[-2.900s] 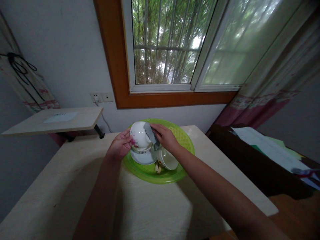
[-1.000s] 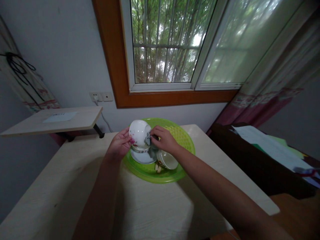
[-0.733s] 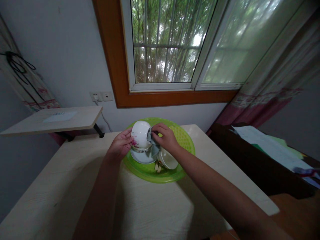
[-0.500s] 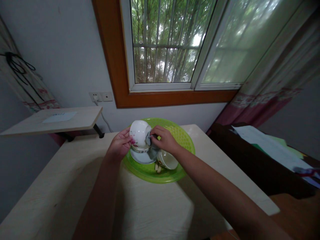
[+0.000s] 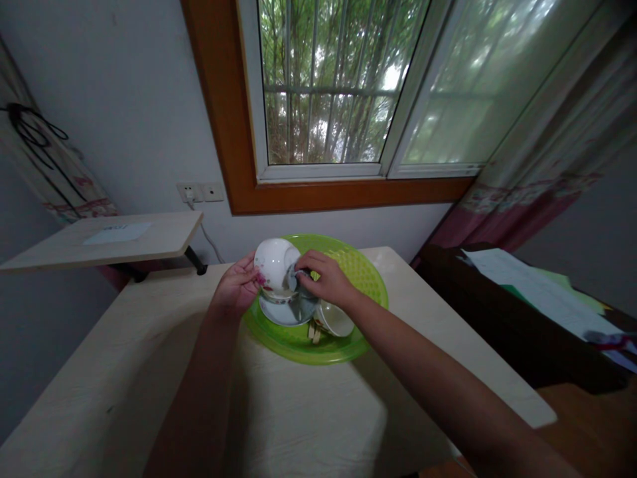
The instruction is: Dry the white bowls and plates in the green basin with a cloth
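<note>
The fingers of the left hand (image 5: 236,287) behind the white bowl (image 5: 273,262) are hidden, and the right hand (image 5: 326,279) covers part of the grey cloth (image 5: 292,279). Towards the near edge of the green tray (image 5: 318,357), the pale pieces (image 5: 317,336) beside the tipped bowl (image 5: 337,320) are too small to identify. The table's (image 5: 298,411) near-left corner is cut off; lettering on the paper slip (image 5: 117,233) above its far-left corner is illegible.
</note>
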Tool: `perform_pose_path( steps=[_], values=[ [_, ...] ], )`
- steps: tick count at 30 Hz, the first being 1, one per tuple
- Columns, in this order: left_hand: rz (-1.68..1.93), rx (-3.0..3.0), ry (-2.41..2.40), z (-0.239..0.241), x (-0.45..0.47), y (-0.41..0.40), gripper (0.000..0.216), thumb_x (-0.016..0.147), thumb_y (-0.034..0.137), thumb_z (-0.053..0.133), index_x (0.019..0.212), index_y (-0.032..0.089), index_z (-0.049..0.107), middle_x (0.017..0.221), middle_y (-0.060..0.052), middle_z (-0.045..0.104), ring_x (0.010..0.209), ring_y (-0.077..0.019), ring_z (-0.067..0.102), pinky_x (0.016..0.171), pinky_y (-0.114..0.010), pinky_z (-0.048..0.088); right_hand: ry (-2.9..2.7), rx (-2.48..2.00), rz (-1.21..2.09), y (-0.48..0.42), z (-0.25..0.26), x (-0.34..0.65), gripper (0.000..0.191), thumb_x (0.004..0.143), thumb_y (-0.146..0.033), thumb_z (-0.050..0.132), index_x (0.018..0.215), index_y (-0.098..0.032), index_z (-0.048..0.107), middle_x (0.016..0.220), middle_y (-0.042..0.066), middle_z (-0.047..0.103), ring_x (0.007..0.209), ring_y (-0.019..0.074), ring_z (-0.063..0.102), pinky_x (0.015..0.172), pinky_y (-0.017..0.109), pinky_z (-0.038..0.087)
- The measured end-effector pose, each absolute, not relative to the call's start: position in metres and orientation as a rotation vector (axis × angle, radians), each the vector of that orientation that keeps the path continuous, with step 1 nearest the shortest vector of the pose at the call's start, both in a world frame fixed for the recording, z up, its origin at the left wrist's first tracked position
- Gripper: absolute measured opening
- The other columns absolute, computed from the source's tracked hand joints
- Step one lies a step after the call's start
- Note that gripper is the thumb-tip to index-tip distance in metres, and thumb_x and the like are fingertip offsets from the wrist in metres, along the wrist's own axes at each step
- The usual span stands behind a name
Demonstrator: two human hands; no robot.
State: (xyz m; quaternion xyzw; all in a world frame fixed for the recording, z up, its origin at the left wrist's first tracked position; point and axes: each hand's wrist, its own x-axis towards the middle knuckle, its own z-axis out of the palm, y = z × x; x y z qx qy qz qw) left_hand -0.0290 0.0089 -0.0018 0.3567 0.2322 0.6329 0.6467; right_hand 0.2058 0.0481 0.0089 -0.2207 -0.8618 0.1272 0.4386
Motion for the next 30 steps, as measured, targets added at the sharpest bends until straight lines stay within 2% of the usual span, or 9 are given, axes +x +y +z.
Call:
perform_pose_path(
  steps=[8,13,17,20,24,27,30],
  values=[
    [1.452,0.8,0.554,0.0,-0.028,0.009,0.053,0.076,0.002,0.064,0.128,0.012,0.064,0.127,-0.014,0.07,0.104,-0.0203,0.07,0.085,-0.027,0.056,-1.752,-0.849,0.231,0.059,0.014,0.213,0.007,0.086,-0.02,0.06,0.089,-0.022,0.066,0.087,0.003,0.064,0.077,0.0182,0.059,0.071,0.031,0.048],
    [1.443,0.849,0.596,0.0,-0.029,0.008,0.067,0.078,0.008,0.067,0.143,0.019,0.054,0.101,-0.007,0.075,0.081,-0.0168,0.069,0.08,-0.029,0.056,-1.686,-1.02,0.237,0.073,0.006,0.219,0.011,0.086,-0.023,0.057,0.092,-0.02,0.066,0.091,0.005,0.064,0.077,0.0188,0.058,0.074,0.034,0.049],
    [1.477,0.845,0.598,0.001,-0.028,0.006,0.074,0.08,0.01,0.067,0.15,0.021,0.044,0.096,-0.005,0.073,0.088,-0.0165,0.068,0.089,-0.03,0.053,-1.815,-1.024,0.303,0.076,-0.002,0.217,0.02,0.081,-0.018,0.057,0.098,-0.018,0.068,0.095,0.006,0.066,0.075,0.0183,0.058,0.074,0.034,0.049],
    [1.482,0.836,0.603,0.003,-0.027,0.005,0.074,0.08,0.008,0.067,0.15,0.021,0.044,0.09,-0.003,0.071,0.087,-0.0159,0.068,0.09,-0.03,0.053,-1.913,-0.955,0.343,0.074,-0.003,0.215,0.028,0.08,-0.015,0.057,0.103,-0.018,0.071,0.098,0.007,0.068,0.079,0.0186,0.059,0.078,0.035,0.049],
    [1.507,0.79,0.611,0.003,-0.027,0.005,0.068,0.081,0.008,0.065,0.146,0.022,0.048,0.096,-0.005,0.071,0.088,-0.0167,0.069,0.092,-0.032,0.054,-1.917,-0.944,0.583,0.073,-0.005,0.213,0.038,0.081,-0.016,0.057,0.116,-0.021,0.07,0.098,0.004,0.073,0.073,0.0169,0.06,0.076,0.034,0.05],
    [1.507,0.806,0.623,0.003,-0.026,0.005,0.069,0.081,0.01,0.066,0.146,0.022,0.047,0.104,-0.006,0.072,0.098,-0.019,0.069,0.101,-0.037,0.051,-1.825,-0.914,0.822,0.075,-0.008,0.214,0.047,0.079,-0.016,0.056,0.125,-0.023,0.065,0.108,0.004,0.072,0.08,0.0173,0.064,0.076,0.033,0.052],
    [1.495,0.835,0.646,0.002,-0.023,0.006,0.065,0.081,0.011,0.067,0.143,0.021,0.048,0.112,-0.009,0.071,0.109,-0.0217,0.067,0.107,-0.04,0.047,-1.739,-0.938,0.979,0.076,-0.012,0.212,0.055,0.075,-0.014,0.056,0.128,-0.024,0.06,0.104,0.004,0.07,0.083,0.0185,0.065,0.074,0.032,0.052]
  ],
)
